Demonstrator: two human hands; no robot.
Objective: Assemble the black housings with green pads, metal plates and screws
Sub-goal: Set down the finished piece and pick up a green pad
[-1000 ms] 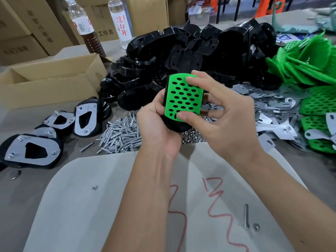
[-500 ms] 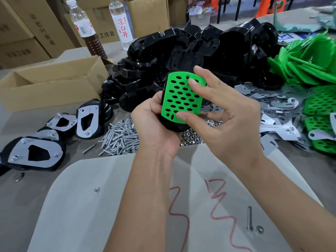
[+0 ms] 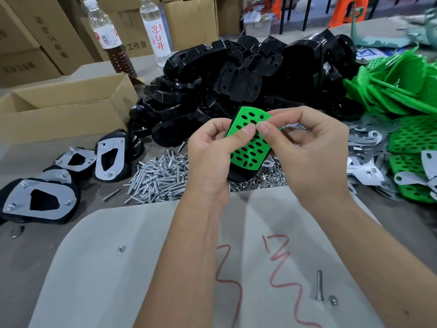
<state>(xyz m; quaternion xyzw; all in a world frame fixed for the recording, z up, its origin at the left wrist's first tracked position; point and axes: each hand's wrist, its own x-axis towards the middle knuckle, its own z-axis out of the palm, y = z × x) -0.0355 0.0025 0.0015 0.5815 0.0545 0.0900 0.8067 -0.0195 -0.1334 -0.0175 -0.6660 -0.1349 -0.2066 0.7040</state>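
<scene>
Cardboard boxes [image 3: 63, 107] and two bottles [image 3: 156, 31] stand far left on the grey table [image 3: 28, 252]; both hands hold one housing [image 3: 238, 175] with its green pad [image 3: 250, 143] above the screws [image 3: 158, 178]. Left hand [image 3: 210, 159] grips its left edge, thumb on the pad; right hand [image 3: 314, 157] pinches the pad's far end.

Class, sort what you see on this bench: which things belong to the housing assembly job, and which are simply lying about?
Belongs to the job:
green pad held on a black housing by left hand and right hand
pile of housings
green pads
metal plates
screws
finished units

Lying about:
two bottles
cardboard box
</scene>
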